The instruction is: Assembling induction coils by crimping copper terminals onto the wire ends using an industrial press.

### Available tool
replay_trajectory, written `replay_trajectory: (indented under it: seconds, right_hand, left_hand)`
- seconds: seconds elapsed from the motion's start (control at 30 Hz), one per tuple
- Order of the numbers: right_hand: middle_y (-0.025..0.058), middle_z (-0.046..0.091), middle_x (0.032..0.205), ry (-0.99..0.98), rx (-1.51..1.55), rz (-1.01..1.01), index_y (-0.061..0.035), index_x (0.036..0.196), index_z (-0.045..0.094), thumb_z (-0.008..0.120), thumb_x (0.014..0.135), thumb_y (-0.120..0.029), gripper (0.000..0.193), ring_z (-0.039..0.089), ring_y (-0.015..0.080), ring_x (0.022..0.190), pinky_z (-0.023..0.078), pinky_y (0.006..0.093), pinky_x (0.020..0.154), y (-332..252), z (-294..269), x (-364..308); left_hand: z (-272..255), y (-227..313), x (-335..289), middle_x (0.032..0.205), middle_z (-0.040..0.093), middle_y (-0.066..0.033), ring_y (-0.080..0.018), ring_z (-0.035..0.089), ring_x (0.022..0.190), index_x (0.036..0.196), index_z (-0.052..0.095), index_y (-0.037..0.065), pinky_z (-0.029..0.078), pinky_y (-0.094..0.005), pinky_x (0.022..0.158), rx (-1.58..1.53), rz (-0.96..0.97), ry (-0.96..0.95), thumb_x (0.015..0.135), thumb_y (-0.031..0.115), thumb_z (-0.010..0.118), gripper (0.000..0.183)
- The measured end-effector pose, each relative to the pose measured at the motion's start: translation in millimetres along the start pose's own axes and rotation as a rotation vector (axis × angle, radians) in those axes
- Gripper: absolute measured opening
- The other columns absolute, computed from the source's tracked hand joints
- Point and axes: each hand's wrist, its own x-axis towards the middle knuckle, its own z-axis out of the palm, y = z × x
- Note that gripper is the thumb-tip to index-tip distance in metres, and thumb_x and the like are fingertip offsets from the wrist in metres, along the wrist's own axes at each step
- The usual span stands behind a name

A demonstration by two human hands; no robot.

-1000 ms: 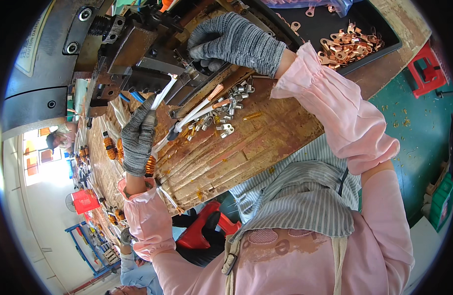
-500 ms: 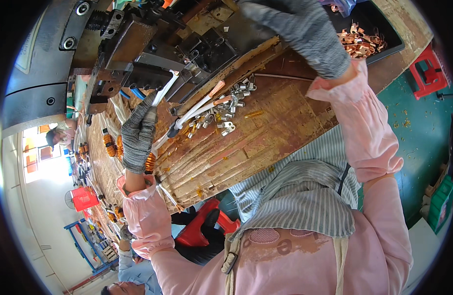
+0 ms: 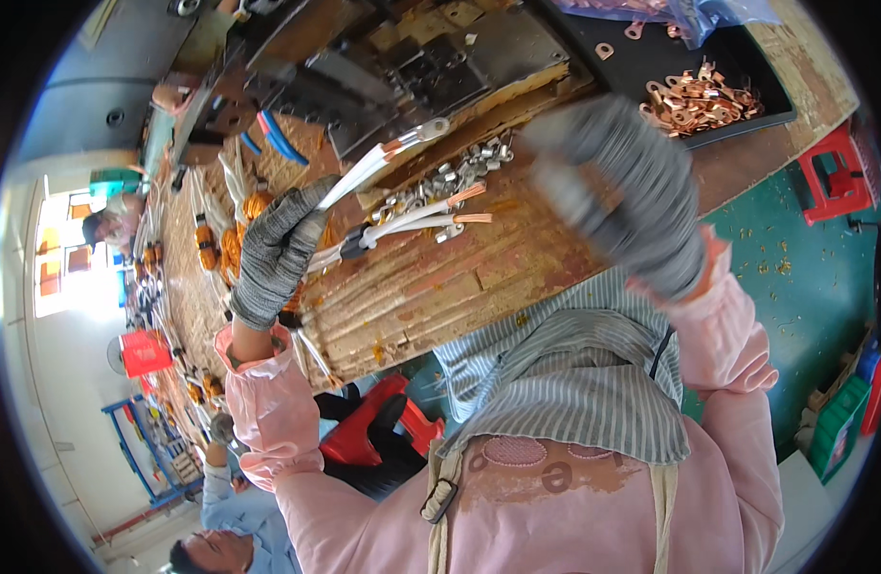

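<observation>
My left hand [image 3: 274,256], in a grey knit glove, is closed around a white cable [image 3: 356,178]. A silver ring lug [image 3: 429,131] sits at the cable's far end, with a bit of copper showing beside it. Below it lies a white two-branch cable end [image 3: 402,228] with bare copper strands and a black sleeve. My gloved right hand [image 3: 636,196] is smeared by motion above the bench's right part, near the copper lugs; its fingers cannot be read. Loose silver lugs [image 3: 450,178] are scattered between the cable and the press.
A dark metal press [image 3: 445,72] stands along the far side of the worn wooden bench [image 3: 431,311]. At far right, a black tray [image 3: 783,113] holds copper lugs [image 3: 694,103] and a blue plastic bag [image 3: 713,19]. Orange-wound coils [image 3: 232,256] lie left. A co-worker [image 3: 232,531] is at lower left.
My left hand has turned, and its cable end now points away from the press's tooling, the lug in plain view. My right hand has dropped from the press toward the bench's near side.
</observation>
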Motion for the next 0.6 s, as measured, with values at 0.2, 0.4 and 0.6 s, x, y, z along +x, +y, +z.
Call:
replay_trajectory:
  seconds: [0.2,0.4,0.6]
  right_hand:
    - [0.011,0.055,0.102,-0.363,-0.341,-0.205,-0.0063,0.099,0.057,0.059,0.071,-0.034,0.039,0.049,0.0233,0.1,0.033,0.0407,0.094,-26.0,62.9,-3.8]
    - [0.0083,0.051,0.065,-0.592,-0.302,-0.137,-0.007,0.076,0.057,0.052,0.077,-0.037,0.031,0.052,0.0239,0.065,0.042,0.0364,0.062,-10.5,68.6,8.9]
    - [0.0086,0.053,0.065,-0.577,-0.287,-0.248,-0.0071,0.082,0.058,0.048,0.079,-0.042,0.036,0.053,0.0247,0.063,0.044,0.0354,0.057,-26.0,66.8,27.9]
  left_hand:
    - [-7.0,-1.7,-22.8,0.095,0.061,-0.0091,-0.0159,0.057,0.088,0.108,0.055,0.001,0.043,-0.027,0.08,-0.048,0.055,0.055,0.083,0.006,0.052,0.026]
    - [-14.1,-7.2,-48.7,0.075,0.055,-0.0063,-0.0148,0.052,0.073,0.091,0.06,-0.002,0.043,-0.0304,0.069,-0.27,-0.024,0.001,0.082,0.038,0.054,0.042]
    - [41.1,22.9,-19.2,0.097,0.054,-0.0159,-0.0261,0.057,0.083,0.072,0.063,0.004,0.044,-0.03,0.073,0.241,0.475,-0.186,0.072,0.019,0.066,0.016]
